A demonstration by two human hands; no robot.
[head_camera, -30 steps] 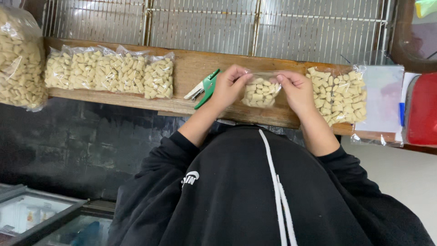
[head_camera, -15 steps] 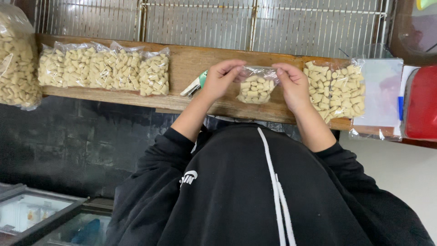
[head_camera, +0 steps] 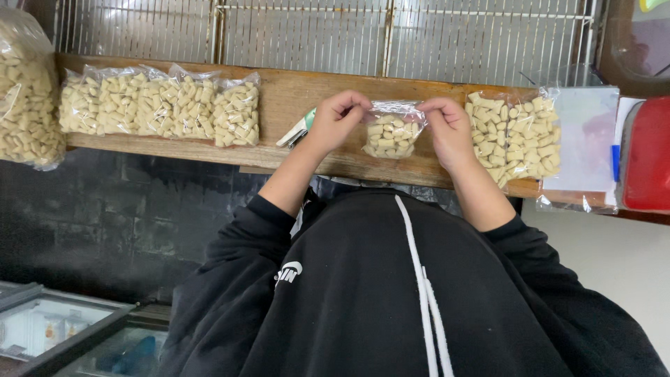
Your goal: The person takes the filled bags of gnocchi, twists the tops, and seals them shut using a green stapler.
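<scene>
Both my hands hold one small clear plastic bag (head_camera: 392,134) of pale short snack pieces above a wooden shelf (head_camera: 293,98). My left hand (head_camera: 338,119) pinches the bag's top left corner. My right hand (head_camera: 449,127) pinches its top right corner. The bag hangs between them, with its top edge stretched. A green and white tool (head_camera: 296,131) lies on the shelf just left of my left hand, partly hidden behind it.
A row of filled small bags (head_camera: 162,108) lies on the shelf's left part, and a bigger bag (head_camera: 28,91) sits at far left. More filled bags (head_camera: 515,136) lie to the right, then white sheets (head_camera: 579,139) and a red container (head_camera: 645,157). A wire grid (head_camera: 391,35) stands behind.
My hands and the small bag have stayed together on the shelf. The view has shifted slightly, and my left hand now covers more of the green tool.
</scene>
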